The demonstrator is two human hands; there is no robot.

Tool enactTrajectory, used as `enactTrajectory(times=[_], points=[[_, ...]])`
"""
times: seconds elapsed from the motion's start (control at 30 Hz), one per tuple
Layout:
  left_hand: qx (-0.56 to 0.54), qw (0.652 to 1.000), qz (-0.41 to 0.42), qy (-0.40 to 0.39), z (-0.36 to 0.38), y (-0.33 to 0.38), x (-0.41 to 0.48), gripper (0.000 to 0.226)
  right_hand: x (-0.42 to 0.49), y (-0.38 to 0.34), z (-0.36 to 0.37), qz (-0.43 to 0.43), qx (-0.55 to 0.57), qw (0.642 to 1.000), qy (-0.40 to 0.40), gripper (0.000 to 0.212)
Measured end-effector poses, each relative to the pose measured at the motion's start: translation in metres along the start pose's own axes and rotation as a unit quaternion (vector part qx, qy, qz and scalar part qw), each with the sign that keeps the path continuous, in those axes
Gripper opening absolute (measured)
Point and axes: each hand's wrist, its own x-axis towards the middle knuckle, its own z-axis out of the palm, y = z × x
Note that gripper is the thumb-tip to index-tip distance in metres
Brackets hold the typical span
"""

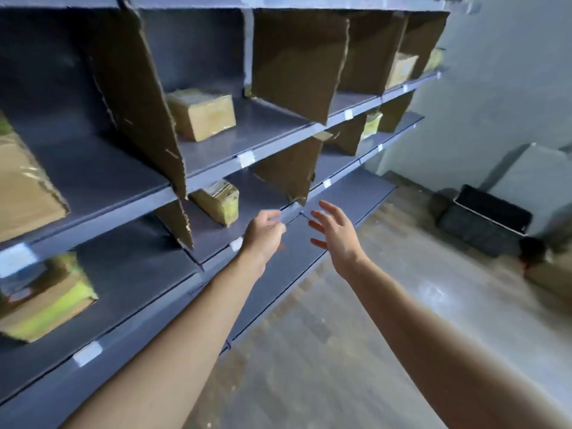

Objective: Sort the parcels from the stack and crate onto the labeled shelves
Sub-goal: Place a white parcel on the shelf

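Parcels lie scattered through the grey shelves (93, 174), whose compartments are split by cardboard dividers (139, 97) and whose front edges carry white labels (246, 158). At the far left edge a large brown parcel (24, 187) lies on the upper shelf. Under it, a parcel with green tape (46, 298) rests on the shelf below. Further right, a tan parcel (201, 114) sits deep in an upper compartment, and a smaller parcel (218, 201) lies beneath it, near the front edge. Just right of that, the left hand (266, 230) is at the shelf's front edge with fingers curled; blur hides whether they pinch anything. The right hand (335, 233) hovers beside it, fingers spread and empty. A black crate (486, 218) stands on the floor (340, 335) at far right.
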Motion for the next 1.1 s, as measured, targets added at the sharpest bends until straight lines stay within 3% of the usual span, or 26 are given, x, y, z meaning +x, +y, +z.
enactTrajectory(times=[0.23,0.47,0.73,1.1], points=[[-0.02,0.993,0.051,-0.107,0.219,0.058,0.018,0.032,0.047,-0.036,-0.211,-0.045,0.027,0.993,0.11,0.029],[-0.017,0.977,0.077,-0.198,0.404,0.094,0.02,0.032,0.07,-0.058,-0.393,-0.062,0.029,0.975,0.213,0.024],[-0.031,0.955,0.076,-0.286,0.571,0.118,0.059,0.031,0.125,-0.069,-0.544,-0.072,0.042,0.952,0.294,0.029],[-0.076,0.919,0.075,-0.378,0.8,0.189,0.2,0.027,0.303,-0.123,-0.722,-0.084,0.008,0.922,0.378,0.035]])
